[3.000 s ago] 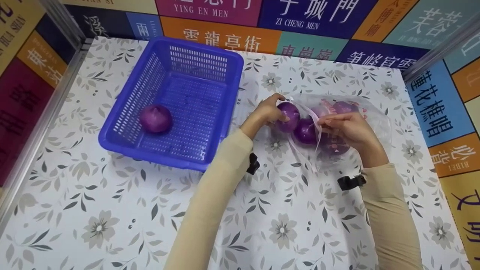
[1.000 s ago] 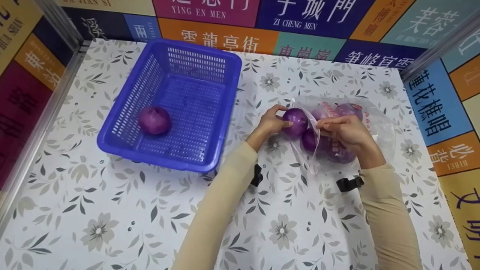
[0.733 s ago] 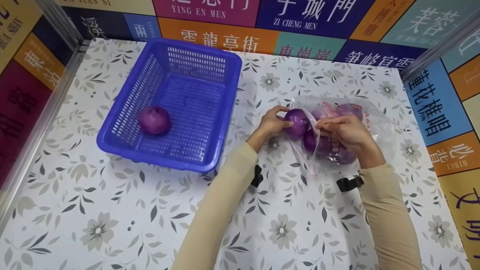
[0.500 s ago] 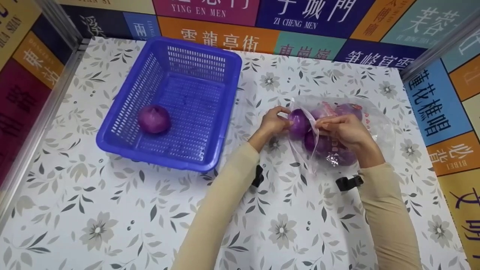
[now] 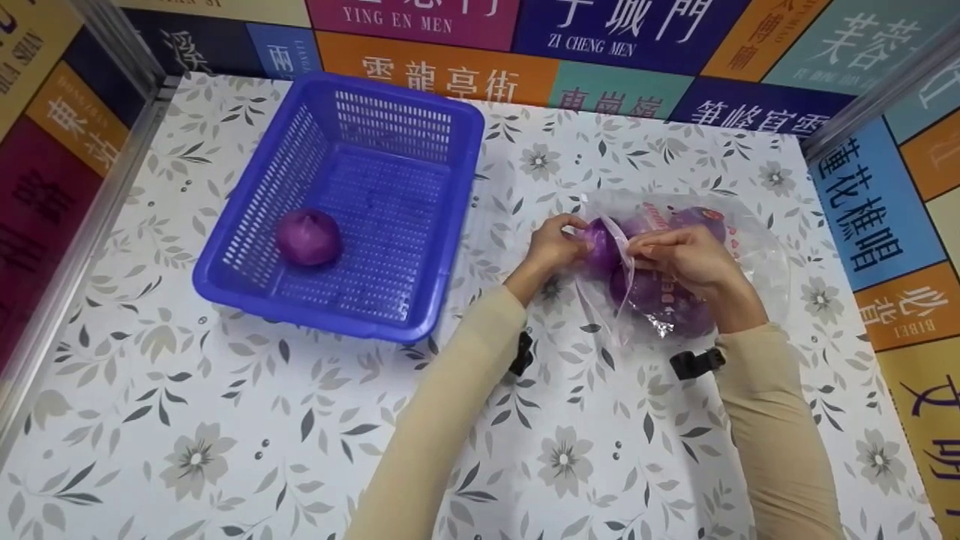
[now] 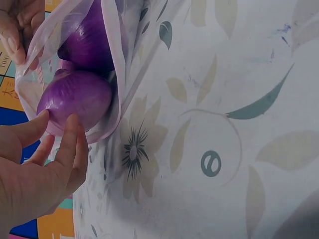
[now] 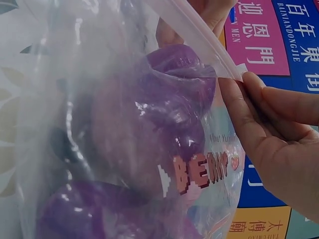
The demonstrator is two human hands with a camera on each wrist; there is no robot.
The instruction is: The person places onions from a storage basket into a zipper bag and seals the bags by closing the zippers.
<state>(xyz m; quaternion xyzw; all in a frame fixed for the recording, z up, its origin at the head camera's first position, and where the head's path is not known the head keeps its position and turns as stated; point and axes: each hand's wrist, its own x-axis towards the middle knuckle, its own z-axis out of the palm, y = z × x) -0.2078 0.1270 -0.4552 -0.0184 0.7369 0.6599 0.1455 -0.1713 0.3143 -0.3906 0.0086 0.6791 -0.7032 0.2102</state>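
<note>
In the head view, a clear zip bag (image 5: pixel 759 244) with several purple onions lies on the table's right side, its mouth facing left. My left hand (image 5: pixel 556 244) holds an onion (image 5: pixel 601 247) at that mouth, thumb and fingertips on its skin, as the left wrist view also shows. A second onion (image 6: pixel 89 45) sits just behind it inside the bag. My right hand (image 5: pixel 694 262) pinches the upper edge of the bag's opening between thumb and fingers; the right wrist view shows this pinch beside the printed film (image 7: pixel 134 149).
Left of the bag stands a blue perforated basket (image 5: pixel 382 210) with one purple onion (image 5: pixel 309 238) in it. A floral sheet covers the table (image 5: pixel 300 435). Panels (image 5: pixel 600 45) with large lettering rise at the back and both sides.
My left hand has moved right with the onion, which now sits further inside the bag's mouth. My right hand keeps its pinch on the bag's edge. The basket and its onion stay put.
</note>
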